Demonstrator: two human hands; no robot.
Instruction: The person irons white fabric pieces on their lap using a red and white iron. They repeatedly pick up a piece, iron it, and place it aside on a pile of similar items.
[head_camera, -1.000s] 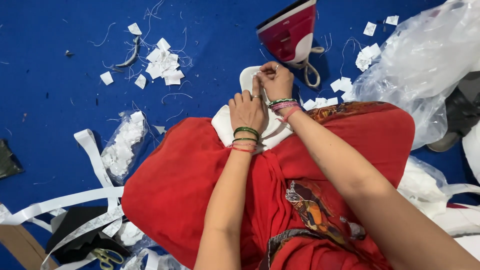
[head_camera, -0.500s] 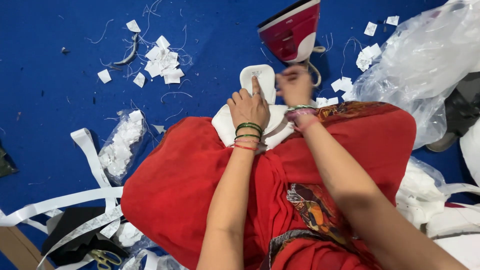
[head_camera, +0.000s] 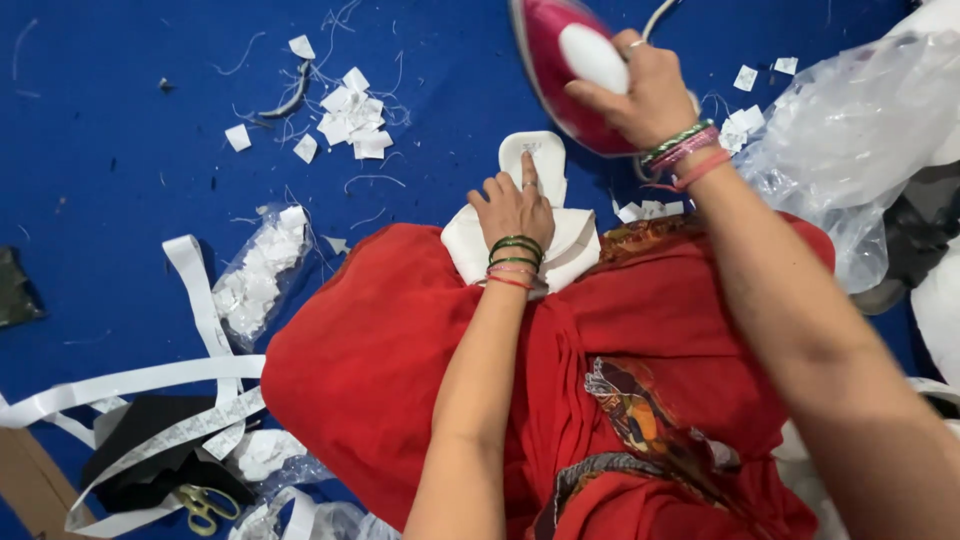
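Left hand (head_camera: 515, 207) presses white fabric piece (head_camera: 535, 160); right hand (head_camera: 640, 92) grips pink iron (head_camera: 560, 70).

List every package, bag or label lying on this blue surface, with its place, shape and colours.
Small clear bag: left of the red cloth, oblong, stuffed with white tags.
Loose white labels: upper middle, small squares in a heap.
Large clear plastic bag: right edge, crumpled, see-through.
White tags: upper right by the big bag, scattered small squares.
No signs or screens.
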